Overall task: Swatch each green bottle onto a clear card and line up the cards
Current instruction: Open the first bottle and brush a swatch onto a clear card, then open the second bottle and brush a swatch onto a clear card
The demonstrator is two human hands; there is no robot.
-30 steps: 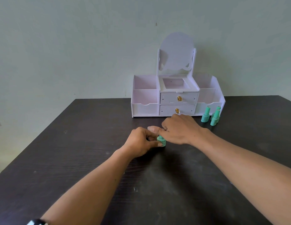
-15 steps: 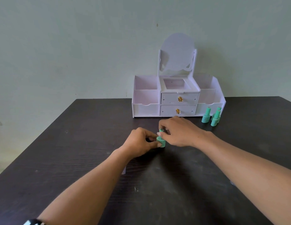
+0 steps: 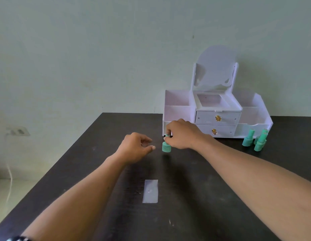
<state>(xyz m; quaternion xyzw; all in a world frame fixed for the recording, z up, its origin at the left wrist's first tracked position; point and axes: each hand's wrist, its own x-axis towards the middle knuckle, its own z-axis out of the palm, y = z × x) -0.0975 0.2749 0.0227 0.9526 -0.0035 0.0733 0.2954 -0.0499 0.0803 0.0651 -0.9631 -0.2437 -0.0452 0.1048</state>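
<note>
Head view, left to right, taking the small mint-green polish bottle (image 3: 166,146) as our landmark. Our left hand (image 3: 136,147) sits just left of it, fingers loosely apart, holding nothing. The bottle stands upright on the dark wooden table (image 3: 81,171); our right hand (image 3: 183,134) pinches its cap from above. The clear rectangular card (image 3: 150,191) lies nearer us than the bottle. Three matching green bottles (image 3: 255,140) wait far right, before the white organiser (image 3: 217,117). Risk, in our judgement: unbraced, the bottle may tip as the cap turns.

Soft, even daylight leaves faint shadows on the dark table (image 3: 194,214) (wide-angle bowing at edges), focus slightly soft throughout.
</note>
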